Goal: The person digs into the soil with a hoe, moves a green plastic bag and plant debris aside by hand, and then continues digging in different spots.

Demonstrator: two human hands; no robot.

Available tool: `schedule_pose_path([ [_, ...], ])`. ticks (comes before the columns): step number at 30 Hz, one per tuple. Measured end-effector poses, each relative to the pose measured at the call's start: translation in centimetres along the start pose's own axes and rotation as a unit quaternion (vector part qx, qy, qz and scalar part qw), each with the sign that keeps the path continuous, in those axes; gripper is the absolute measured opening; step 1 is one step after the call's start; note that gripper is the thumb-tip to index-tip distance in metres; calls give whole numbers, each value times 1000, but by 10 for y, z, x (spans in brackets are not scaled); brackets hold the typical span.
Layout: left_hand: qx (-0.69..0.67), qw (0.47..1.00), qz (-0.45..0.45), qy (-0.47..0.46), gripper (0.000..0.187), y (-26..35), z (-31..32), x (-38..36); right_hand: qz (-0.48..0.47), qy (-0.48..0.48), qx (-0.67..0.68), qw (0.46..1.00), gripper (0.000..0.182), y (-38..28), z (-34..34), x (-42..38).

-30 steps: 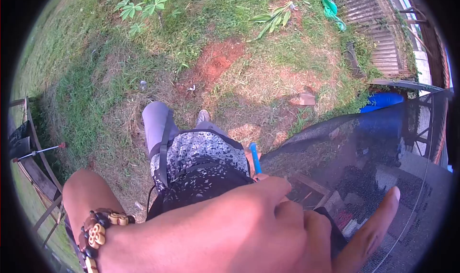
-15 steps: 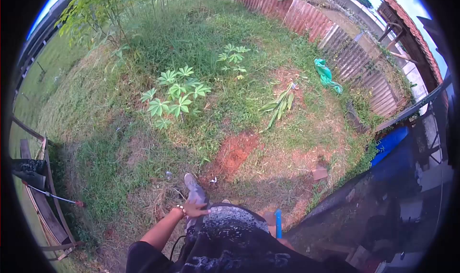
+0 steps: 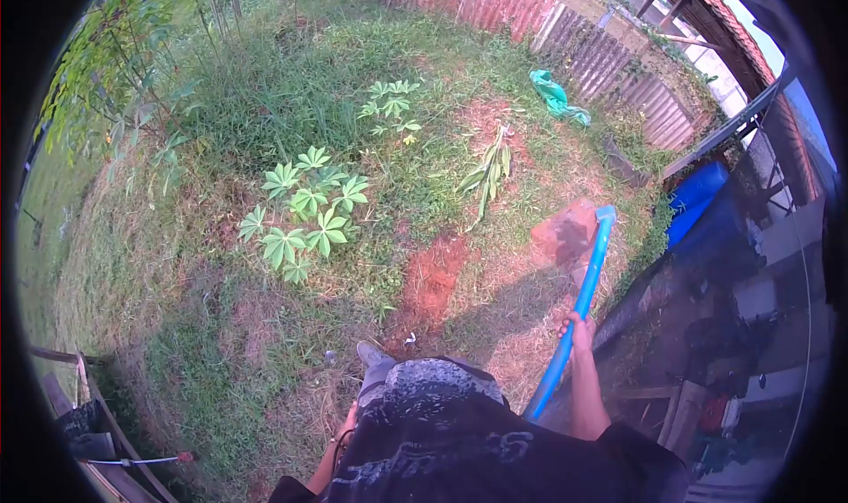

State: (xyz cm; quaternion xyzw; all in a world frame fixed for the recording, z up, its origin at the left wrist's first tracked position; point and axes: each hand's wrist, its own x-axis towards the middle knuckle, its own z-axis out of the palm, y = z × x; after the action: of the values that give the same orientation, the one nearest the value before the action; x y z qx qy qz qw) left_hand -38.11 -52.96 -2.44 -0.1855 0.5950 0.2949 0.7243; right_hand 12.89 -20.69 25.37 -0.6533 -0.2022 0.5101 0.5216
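Above grass & dirt on the person's right, blue-handled hoe, R hand clenched round its handle, L hand low by leg, grip unclear, cut leaves nr blade, leafy plant farther L, green plastic & corrugated fence beyond.

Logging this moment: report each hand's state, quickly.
Left hand: beside the leg; open or closed cannot be told.
Right hand: closed around the blue handle.

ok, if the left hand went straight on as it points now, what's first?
Probably the trouser leg, just past the left hand; depth and any gap are unclear here.
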Motion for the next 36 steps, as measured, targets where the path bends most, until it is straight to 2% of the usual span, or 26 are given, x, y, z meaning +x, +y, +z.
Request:
schedule_pose_path([
  [2,25,1000,3,16,62,16,-14,0,-103,0,-5,995,19,-38,31,-25],
  [5,132,990,17,33,56,36,-41,11,-145,11,-40,988,15,-95,59,-46],
  [6,234,970,67,24,53,45,-46,18,-152,21,-78,985,13,-111,64,-46],
  [8,422,890,169,21,47,61,-55,30,-149,-5,-90,985,11,-129,78,-45],
  [11,480,825,242,174,40,103,-31,19,-173,-8,-113,978,11,-119,85,-41],
  [13,388,889,225,96,43,123,-41,88,-192,27,-136,972,12,-100,86,-34],
  [15,275,949,150,-22,53,168,29,15,-150,55,-223,962,12,-83,79,-33],
  [18,319,930,177,-50,59,198,67,18,-95,76,-280,952,13,-43,63,-40],
  [21,322,896,263,-157,56,189,92,32,17,130,-289,948,8,28,21,-37],
  [22,307,898,272,-159,53,167,100,51,26,135,-313,940,7,77,-24,-19],
  [23,293,900,281,-160,53,146,109,69,52,167,-338,925,5,93,-33,-27],
  [25,275,921,236,-142,54,117,132,78,163,222,-328,904,4,119,-52,-41],
  [27,260,945,160,-117,54,111,162,67,251,197,-337,886,6,153,-90,-51],
  [30,224,966,90,-97,55,123,219,60,337,243,-389,822,9,208,-152,-62],
  [32,199,973,75,-88,56,135,270,70,375,242,-368,816,8,219,-172,-44],
  [36,117,990,63,-52,58,148,367,89,401,228,-281,841,8,216,-202,10],
])
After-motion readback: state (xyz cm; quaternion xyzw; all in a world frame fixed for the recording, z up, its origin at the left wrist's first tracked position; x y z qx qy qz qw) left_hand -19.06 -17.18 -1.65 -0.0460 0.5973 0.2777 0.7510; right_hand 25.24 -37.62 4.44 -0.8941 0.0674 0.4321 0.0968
